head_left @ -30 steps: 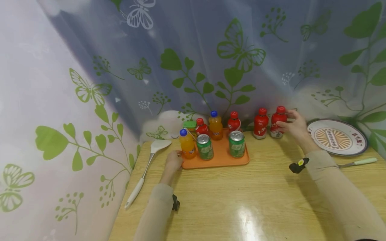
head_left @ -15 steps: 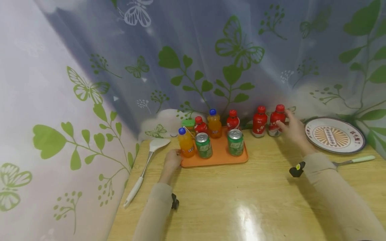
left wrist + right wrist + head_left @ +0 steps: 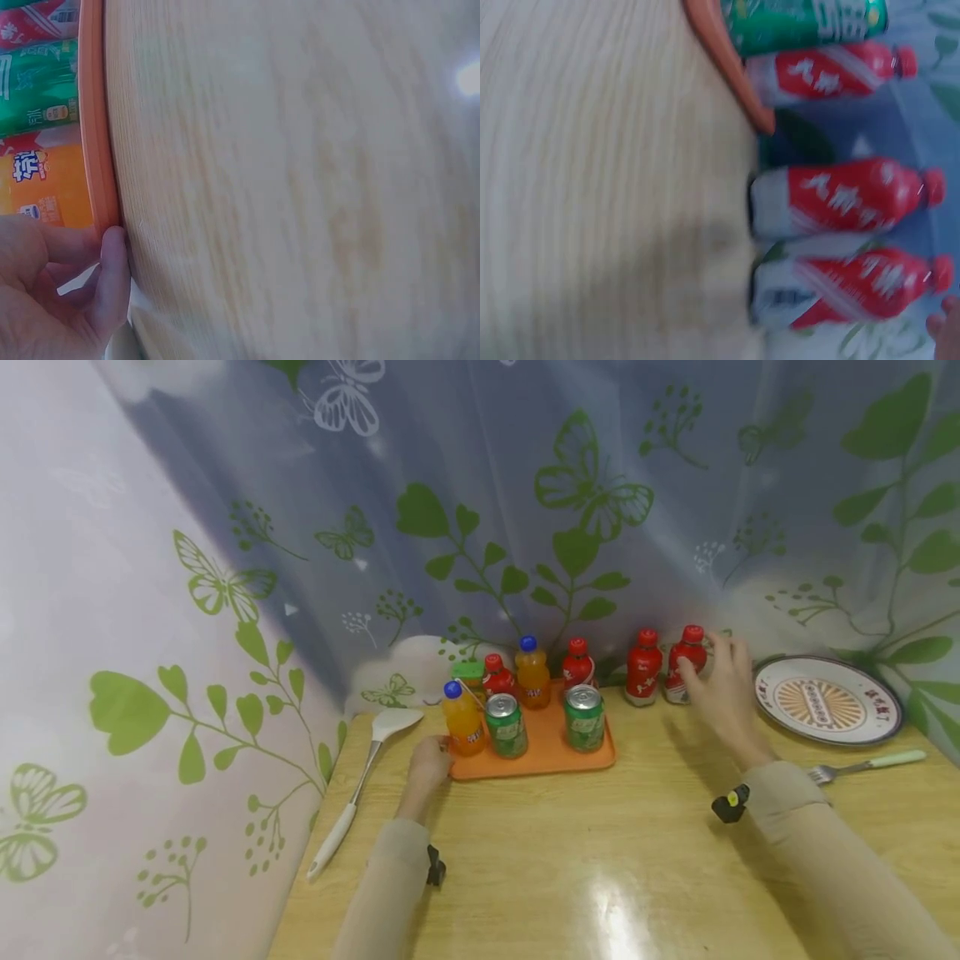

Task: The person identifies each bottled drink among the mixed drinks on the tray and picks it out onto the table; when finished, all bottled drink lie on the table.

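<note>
Red bottle (image 3: 847,289) by the right hand (image 3: 722,702), orange tray (image 3: 550,753) in the left hand (image 3: 64,289)

The bottle stands up on the wooden table (image 3: 570,843), just right of another red bottle (image 3: 642,670). The right hand is loose, with fingers apart and its thumb in front of the bottle; I cannot tell if they touch. The right wrist view is blurry and shows only some fingertips at the edge. The left hand pinches the tray's rim near its front left corner. Two green cans (image 3: 506,731) hide parts of two more red bottles (image 3: 577,664) behind them. The left wrist view cuts off most of the tray.
</note>
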Motion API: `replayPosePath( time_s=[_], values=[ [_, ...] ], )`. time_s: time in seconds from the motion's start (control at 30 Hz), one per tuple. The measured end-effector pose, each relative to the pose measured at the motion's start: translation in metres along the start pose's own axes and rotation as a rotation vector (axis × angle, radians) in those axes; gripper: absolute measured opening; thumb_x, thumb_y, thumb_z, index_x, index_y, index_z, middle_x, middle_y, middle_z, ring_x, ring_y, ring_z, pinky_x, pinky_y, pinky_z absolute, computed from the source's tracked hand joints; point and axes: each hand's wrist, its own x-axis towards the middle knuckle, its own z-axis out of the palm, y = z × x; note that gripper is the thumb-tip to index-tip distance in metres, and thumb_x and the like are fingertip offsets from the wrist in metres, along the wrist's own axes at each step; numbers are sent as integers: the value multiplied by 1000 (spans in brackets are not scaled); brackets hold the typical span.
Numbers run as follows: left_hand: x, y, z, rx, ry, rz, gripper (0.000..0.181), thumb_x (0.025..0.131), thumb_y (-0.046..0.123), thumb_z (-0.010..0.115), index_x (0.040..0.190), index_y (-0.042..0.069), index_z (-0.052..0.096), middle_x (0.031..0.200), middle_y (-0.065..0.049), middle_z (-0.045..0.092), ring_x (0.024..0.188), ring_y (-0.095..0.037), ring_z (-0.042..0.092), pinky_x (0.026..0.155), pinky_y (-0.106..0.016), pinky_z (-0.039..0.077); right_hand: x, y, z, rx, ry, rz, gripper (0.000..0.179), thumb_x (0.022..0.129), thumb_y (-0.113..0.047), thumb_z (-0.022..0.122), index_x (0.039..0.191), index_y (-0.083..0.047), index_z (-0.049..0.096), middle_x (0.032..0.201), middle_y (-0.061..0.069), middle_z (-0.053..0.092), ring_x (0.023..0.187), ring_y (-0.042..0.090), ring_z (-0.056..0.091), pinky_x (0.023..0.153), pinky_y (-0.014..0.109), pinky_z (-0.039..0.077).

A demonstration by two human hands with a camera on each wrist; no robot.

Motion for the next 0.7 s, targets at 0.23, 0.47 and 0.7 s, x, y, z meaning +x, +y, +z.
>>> replayPosePath(
  time_s=[0.23,0.47,0.7],
  values=[
    [1,1,-2,4,5,-14,54,91,-6,60,144,3,62,126,-21,72,63,-13,63,53,-20,56,4,-37,20,31,26,-253,61,95,-15,76,150,-4,52,136,29,52,109,45,56,85,62,50],
    [0,1,-1,3,13,1,54,91,-5,62,144,3,62,120,-21,73,59,-13,62,51,-20,56,10,-57,40,43,-201,-282,72,97,-21,77,160,-8,43,147,27,50,125,46,58,98,68,53],
    [1,-1,0,9,9,7,53,92,-5,64,144,2,63,122,-22,73,59,-13,62,51,-20,57,19,-52,59,35,-346,-284,74,100,-21,73,163,-5,36,151,30,49,120,45,65,94,62,58]
  ],
)
